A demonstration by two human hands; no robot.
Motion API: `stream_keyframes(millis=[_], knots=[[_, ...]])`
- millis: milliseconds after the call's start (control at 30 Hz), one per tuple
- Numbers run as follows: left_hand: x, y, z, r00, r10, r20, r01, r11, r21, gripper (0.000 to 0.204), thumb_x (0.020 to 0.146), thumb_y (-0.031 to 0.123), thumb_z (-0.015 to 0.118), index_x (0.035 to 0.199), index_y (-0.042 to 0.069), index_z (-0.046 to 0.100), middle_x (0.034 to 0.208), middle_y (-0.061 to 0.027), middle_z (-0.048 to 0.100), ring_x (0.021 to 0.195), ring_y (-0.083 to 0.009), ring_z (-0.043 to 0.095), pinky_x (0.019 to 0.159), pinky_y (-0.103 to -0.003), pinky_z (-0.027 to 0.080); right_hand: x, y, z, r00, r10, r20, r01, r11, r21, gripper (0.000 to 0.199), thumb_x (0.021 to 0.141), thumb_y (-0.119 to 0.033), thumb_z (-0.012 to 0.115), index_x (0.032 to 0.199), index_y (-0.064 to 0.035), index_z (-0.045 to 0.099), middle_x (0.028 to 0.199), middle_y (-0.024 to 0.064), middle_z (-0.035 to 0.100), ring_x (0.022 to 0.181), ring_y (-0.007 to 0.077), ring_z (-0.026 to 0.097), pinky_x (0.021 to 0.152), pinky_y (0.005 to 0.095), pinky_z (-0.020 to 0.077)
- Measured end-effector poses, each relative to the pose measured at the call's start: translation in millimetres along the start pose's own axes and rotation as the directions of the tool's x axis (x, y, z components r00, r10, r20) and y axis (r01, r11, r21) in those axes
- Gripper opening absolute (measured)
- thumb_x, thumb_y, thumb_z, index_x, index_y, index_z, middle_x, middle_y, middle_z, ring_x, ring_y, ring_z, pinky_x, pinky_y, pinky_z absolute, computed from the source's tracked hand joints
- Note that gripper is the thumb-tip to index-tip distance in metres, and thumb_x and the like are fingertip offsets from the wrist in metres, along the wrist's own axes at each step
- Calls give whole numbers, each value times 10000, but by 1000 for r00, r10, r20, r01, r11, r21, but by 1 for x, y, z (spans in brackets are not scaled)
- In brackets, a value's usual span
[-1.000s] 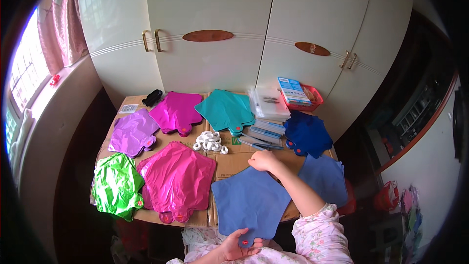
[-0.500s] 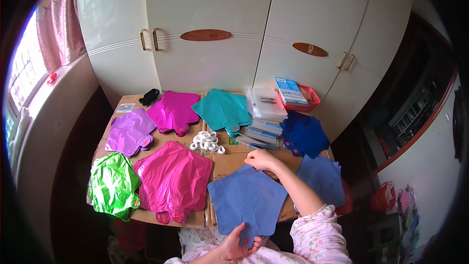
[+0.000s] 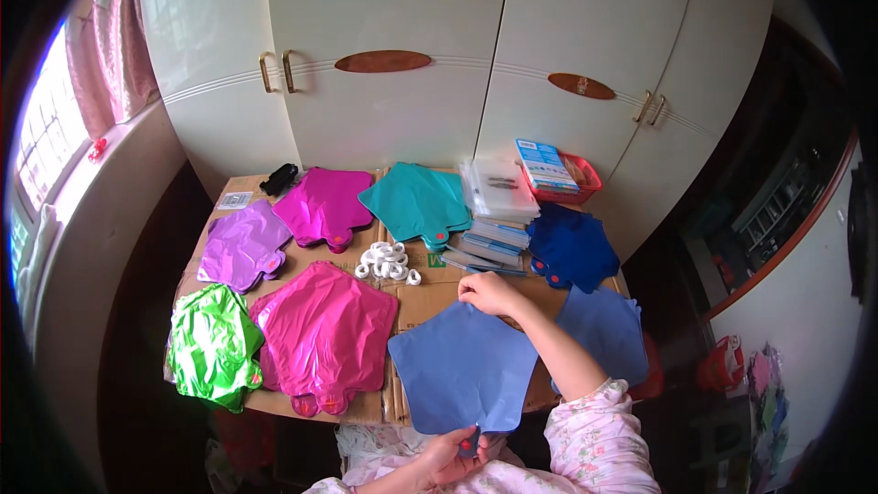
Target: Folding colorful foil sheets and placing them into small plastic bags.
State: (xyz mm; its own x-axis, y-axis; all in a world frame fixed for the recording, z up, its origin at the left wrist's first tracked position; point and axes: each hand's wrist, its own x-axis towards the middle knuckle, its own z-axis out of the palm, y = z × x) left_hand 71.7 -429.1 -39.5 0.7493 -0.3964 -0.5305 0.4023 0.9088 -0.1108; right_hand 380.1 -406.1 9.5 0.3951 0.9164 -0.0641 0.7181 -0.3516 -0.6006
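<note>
A flat, matte blue star-shaped foil balloon (image 3: 465,370) is stretched between my two hands at the table's near edge. My right hand (image 3: 487,295) pinches its far point. My left hand (image 3: 448,460) is closed on the near tab, which carries a red dot, with the thumb on top. Beside it on the right, partly behind my right forearm, lie more matte blue foil balloons (image 3: 604,338). A pile of shiny pink foil balloons (image 3: 327,334) lies just to the left.
Other piles are green (image 3: 212,343), lilac (image 3: 240,247), magenta (image 3: 322,206), teal (image 3: 416,201) and dark blue (image 3: 574,247). White ribbon rolls (image 3: 384,262), flat packets (image 3: 489,242), clear bags (image 3: 498,192) and a red basket (image 3: 585,185) share the cardboard-covered table (image 3: 419,305). Cabinets (image 3: 384,128) stand behind.
My left hand has closed round the balloon's tab, its thumb shifting onto it, and sits slightly lower. The balloon looks smoother and tauter. My right hand keeps its pinch, nearly still.
</note>
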Motion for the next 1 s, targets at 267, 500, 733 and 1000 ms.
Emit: stream_keyframes(millis=[267,500,733,1000], knots=[[3,2,28,997,56,-57,-56,998,10,256,1000,224,372,867,8,413,797,-72,489,705,-183,441,736,-326,413,6,-1,6,992,-50,-116,33,990,-139,126,837,-153,608,869,-31,609,884,153,616,851,341,616,750,419,486],[5,7,24,999,38,-18,-39,998,-40,226,995,206,391,898,8,439,784,-69,517,683,-166,459,702,-328,440,-38,-41,20,953,-93,-289,48,986,-160,230,842,-213,626,999,-53,576,1041,141,546,921,356,595,798,436,489],[7,18,36,984,125,-129,-116,990,76,215,991,196,411,910,6,470,782,-68,542,677,-163,480,686,-353,464,-95,-61,43,942,-297,-153,263,941,-211,316,816,-195,656,1100,-74,592,1163,109,542,1070,308,535,900,393,450],[11,27,32,976,135,-173,-119,988,101,160,974,159,455,912,12,441,781,-88,547,675,-176,489,686,-365,467,-81,-37,62,932,-302,-201,217,907,-361,429,837,-279,628,1220,-109,539,1310,122,465,1252,308,406,1032,570,281]])
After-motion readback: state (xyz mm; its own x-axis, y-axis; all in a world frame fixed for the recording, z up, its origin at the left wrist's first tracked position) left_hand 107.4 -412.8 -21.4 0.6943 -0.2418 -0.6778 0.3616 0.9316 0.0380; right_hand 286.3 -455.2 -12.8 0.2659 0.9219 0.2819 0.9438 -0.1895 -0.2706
